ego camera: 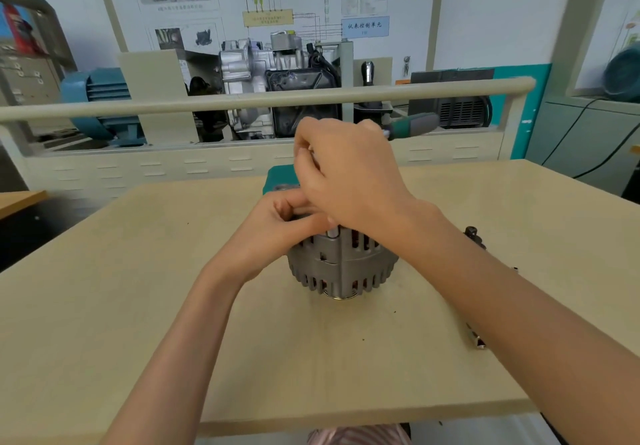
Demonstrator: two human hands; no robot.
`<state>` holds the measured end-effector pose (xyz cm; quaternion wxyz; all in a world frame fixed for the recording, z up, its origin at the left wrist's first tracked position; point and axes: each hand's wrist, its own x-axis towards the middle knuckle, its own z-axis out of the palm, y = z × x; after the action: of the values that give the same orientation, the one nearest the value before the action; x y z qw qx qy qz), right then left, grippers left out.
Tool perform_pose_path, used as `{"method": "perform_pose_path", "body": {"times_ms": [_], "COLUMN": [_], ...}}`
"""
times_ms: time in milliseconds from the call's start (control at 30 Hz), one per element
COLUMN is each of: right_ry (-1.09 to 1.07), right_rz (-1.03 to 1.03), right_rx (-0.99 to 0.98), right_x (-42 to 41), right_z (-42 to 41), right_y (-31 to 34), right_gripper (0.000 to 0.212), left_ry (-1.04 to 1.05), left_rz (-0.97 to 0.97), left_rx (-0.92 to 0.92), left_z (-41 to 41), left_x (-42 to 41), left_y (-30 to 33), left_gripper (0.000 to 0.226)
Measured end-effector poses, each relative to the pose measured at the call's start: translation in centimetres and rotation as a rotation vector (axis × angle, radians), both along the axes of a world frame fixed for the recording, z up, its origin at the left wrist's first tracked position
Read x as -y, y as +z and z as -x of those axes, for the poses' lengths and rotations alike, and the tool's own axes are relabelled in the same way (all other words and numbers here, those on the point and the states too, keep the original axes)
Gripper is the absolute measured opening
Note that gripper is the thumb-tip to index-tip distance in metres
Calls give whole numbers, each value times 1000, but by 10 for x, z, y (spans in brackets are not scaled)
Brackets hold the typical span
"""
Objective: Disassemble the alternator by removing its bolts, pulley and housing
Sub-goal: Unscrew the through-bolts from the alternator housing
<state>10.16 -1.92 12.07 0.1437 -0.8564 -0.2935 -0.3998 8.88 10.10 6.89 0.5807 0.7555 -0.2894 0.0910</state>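
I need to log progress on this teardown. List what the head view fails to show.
- Top of the alternator: hidden by both hands, so bolts and pulley cannot be checked.
- Tool in the right hand: only its green and grey handle shows; the tip is hidden.
- What the left hand fingers pinch: hidden.
- Small metal part on the table: mostly behind the right forearm.

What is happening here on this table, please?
A person is taking apart a grey alternator that stands on a pale wooden table. The left hand holds the top of the alternator. The right hand holds a tool with a green and grey handle over its top, probably to work on a bolt, which is hidden by the hands. The housing looks still closed. A few small metal parts lie on the table to the right.
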Motion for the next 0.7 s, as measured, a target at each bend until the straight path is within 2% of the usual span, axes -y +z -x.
{"method": "perform_pose_path", "body": {"times_ms": [100, 167, 233, 400, 467, 533, 633, 700], "right_ry": [227, 385, 500, 605, 547, 400, -17, -247], "right_rz": [-189, -306, -402, -490, -478, -397, -167, -78], "right_rx": [-118, -230, -324, -385, -356, -260, -10, 120], "right_x": [2, 3, 2, 0, 1, 2, -1, -5], "right_z": [-6, -10, -12, -14, -13, -11, -5, -1], "right_y": [-2, -3, -4, -7, -8, -8, -11, -14], "right_gripper": [21, 22, 23, 23, 21, 17, 9, 15], "left_ry": [-89, -73, -36, -12, 22, 76, 139, 155], "left_rz": [-4, -7, 16, 111, 125, 140, 142, 126], "left_rx": [-15, 1, 5, -1, 9, 23, 34, 32], "left_z": [1, 0, -3, -4, -4, -5, -7, -6], "left_x": [-1, 0, 2, 5, 7, 9, 9, 10], "left_y": [0, -4, -7, -12, -14, -17, -21, -22], "left_gripper": [26, 27, 17, 18, 17, 20, 35, 35]}}
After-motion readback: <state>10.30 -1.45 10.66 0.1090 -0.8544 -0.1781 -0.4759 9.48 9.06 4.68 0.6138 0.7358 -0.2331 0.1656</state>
